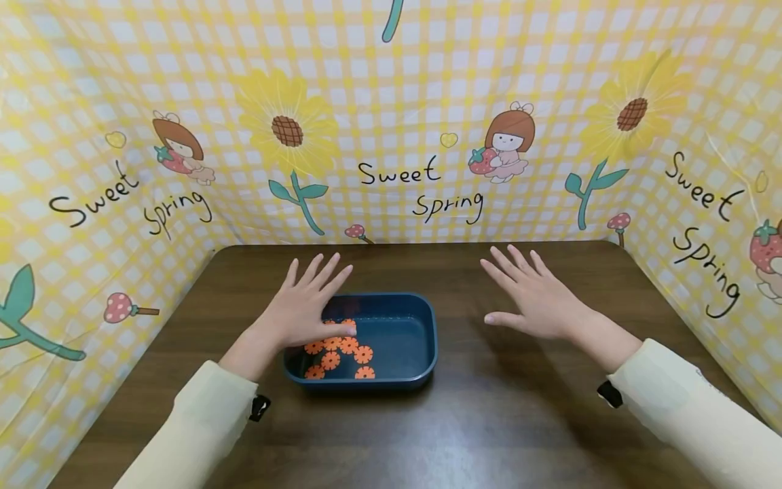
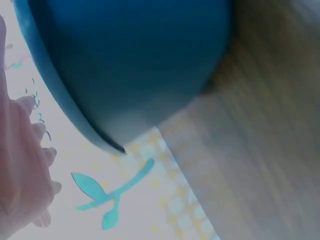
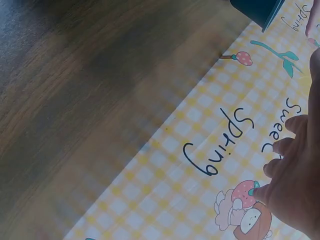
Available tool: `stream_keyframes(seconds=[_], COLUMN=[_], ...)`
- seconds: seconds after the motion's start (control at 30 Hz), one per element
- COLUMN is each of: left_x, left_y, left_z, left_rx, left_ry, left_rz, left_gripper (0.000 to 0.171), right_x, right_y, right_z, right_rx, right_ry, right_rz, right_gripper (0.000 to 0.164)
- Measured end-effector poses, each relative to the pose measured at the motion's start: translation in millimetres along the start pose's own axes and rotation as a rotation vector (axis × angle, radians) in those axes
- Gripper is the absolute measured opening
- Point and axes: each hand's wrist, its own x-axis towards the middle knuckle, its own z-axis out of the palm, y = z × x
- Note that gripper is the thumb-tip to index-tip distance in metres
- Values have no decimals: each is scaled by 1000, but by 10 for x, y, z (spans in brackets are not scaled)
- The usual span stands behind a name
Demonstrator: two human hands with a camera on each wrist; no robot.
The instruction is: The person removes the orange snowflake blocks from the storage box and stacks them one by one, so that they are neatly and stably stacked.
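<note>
A dark blue rectangular bin with rounded corners stands on the wooden table. Inside it, toward its left side, lie several flat orange flower-shaped pieces. My left hand is spread over the bin's left end, its thumb overlapping some of the pieces in the head view; part of the bin's left rim is hidden behind it. To the right of the bin, my right hand hovers over the table with fingers spread, holding nothing. The left wrist view has the bin's outer wall up close, with the left fingers at its edge.
A yellow-and-white checked cloth with flowers, cartoon figures and lettering hangs behind the table and along both sides. The brown wooden tabletop extends in front of the bin and to its right. Each sleeve has a small black device at its cuff.
</note>
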Motion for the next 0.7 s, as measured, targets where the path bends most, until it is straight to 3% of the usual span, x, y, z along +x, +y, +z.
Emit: stream_keyframes(seconds=[0.33,0.7], left_x=[-312,-620], left_y=[-239,-376], left_z=[80,337], left_rx=[-261,-674], left_ry=[103,256], left_rz=[-60,-169], left_gripper=[96,75], right_x=[-28,-37], right_y=[9,-22], right_z=[-3,79], right_rx=[107,179], right_ry=[155,303], right_rz=[-43,-87], right_gripper=[82,76])
